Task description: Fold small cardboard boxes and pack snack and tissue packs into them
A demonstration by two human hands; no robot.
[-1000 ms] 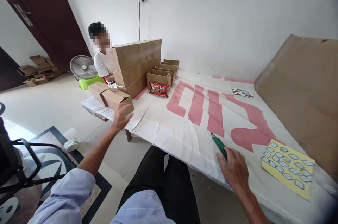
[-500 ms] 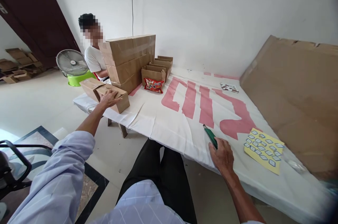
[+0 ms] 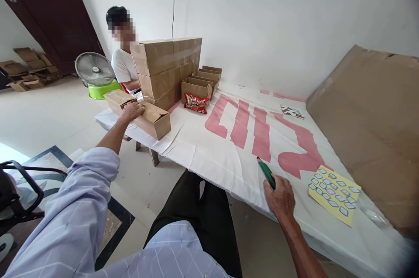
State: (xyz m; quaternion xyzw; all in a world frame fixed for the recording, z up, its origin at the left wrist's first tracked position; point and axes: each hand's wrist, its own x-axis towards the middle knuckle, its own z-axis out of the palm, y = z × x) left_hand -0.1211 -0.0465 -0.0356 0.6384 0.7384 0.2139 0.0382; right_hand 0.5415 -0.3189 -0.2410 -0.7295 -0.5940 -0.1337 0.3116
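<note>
My left hand (image 3: 132,110) reaches far out and lies with curled fingers on top of a long closed cardboard box (image 3: 153,119) at the left end of the white-covered table (image 3: 229,156). A second such box (image 3: 117,100) lies just behind it. My right hand (image 3: 280,198) rests on the table's near edge, closed around a green utility knife (image 3: 266,172) that points away from me. A yellow sheet of small stickers (image 3: 334,194) lies to the right of that hand.
A person in a white shirt (image 3: 124,66) sits behind a stack of taped boxes (image 3: 166,70). Open boxes (image 3: 200,84) and a red snack packet (image 3: 195,103) lie beside the stack. A big cardboard sheet (image 3: 373,121) leans at the right. A fan (image 3: 94,70) stands on the floor.
My left hand has stretched forward from the table's edge onto the top of the near box. The right hand keeps hold of the knife in the same place.
</note>
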